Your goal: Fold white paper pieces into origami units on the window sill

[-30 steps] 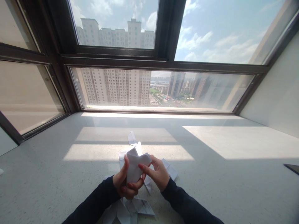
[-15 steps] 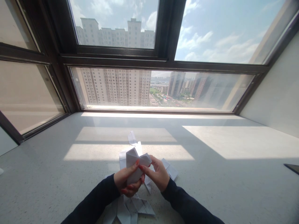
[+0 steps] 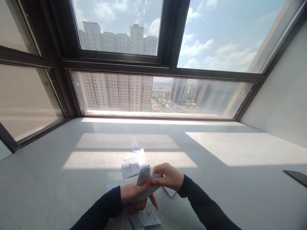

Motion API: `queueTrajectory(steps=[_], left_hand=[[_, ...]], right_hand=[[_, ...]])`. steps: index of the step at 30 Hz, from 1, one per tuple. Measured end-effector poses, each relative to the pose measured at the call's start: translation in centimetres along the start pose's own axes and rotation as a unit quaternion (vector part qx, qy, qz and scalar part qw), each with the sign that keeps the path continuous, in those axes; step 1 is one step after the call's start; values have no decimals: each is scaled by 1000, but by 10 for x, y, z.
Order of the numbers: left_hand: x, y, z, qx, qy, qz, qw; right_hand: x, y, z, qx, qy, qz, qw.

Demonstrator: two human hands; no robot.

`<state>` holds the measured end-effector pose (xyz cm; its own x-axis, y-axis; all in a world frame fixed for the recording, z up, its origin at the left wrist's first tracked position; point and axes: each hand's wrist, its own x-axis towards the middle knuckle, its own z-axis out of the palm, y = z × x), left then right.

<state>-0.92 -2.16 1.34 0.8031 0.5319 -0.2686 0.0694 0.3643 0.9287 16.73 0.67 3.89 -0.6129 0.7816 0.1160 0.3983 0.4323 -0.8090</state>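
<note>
Between my two hands is a folded white paper [image 3: 144, 174], tilted over the sill, with one flap standing up. My left hand [image 3: 136, 195] wraps it from the left, thumb on top and fingers underneath. At its right edge my right hand [image 3: 168, 176] pinches a folded corner between thumb and bent fingers. Just beyond the hands lies a creased paper piece [image 3: 129, 166], with a narrower folded strip [image 3: 135, 145] farther back. Below my hands more folded paper [image 3: 148, 218] is partly cut off by the frame. Another piece [image 3: 170, 191] shows under my right wrist.
The pale speckled windowsill [image 3: 211, 191] carries bands of sunlight and shadow. A dark flat object [image 3: 296, 176] lies at the right edge. Ahead stands a brown window frame [image 3: 153, 118], with tall buildings outside; a white wall [image 3: 285, 95] rises on the right.
The held paper has tilted and turned to the right, so its upright flap shows from the side. My right hand has shifted right and lower. The view has shifted slightly.
</note>
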Motion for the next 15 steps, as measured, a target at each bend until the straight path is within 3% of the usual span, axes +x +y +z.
queueTrajectory(steps=[3,6,10,15], left_hand=[[1,0,-5,-53,45,41,997],[1,1,-12,-127,74,82,986],[1,3,-17,-162,65,103,979],[-3,6,-18,-156,34,85,984]], right_hand=[[8,17,-21,-16,78,41,996],[18,51,-59,-29,218,171,960],[28,98,-103,-69,269,239,930],[33,129,-112,-145,307,240,909]])
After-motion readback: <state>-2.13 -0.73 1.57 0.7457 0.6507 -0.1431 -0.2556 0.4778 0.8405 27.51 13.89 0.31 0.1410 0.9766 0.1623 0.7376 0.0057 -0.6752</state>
